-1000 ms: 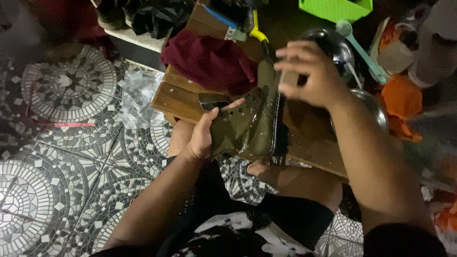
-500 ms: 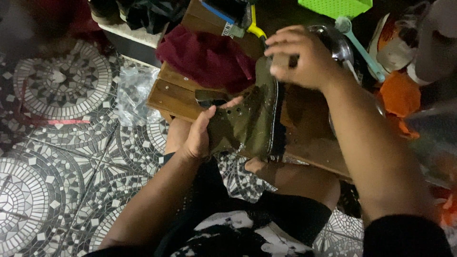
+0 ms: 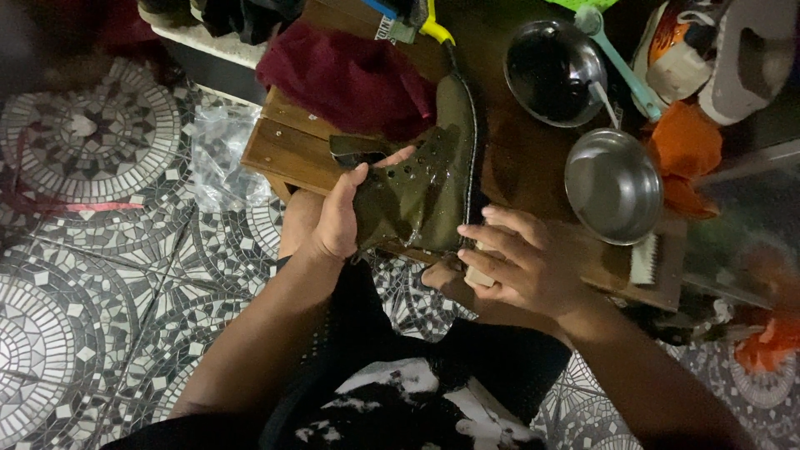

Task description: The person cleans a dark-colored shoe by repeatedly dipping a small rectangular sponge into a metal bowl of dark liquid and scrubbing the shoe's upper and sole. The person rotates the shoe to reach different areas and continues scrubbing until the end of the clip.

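Glossy, wet-looking olive leather boot (image 3: 433, 179) lies on a grained wooden surface (image 3: 287, 150), with soft maroon cloth (image 3: 350, 79) at eleven o'clock and two shiny metal bowls (image 3: 612, 185) at two o'clock, above matt patterned mosaic floor (image 3: 108, 250).

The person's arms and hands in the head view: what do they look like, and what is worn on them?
Both forearms are bare. The left hand and right hand wear no gloves, and no rings or watch are visible. A dark sleeve edge shows at the left upper arm near the bottom of the frame.
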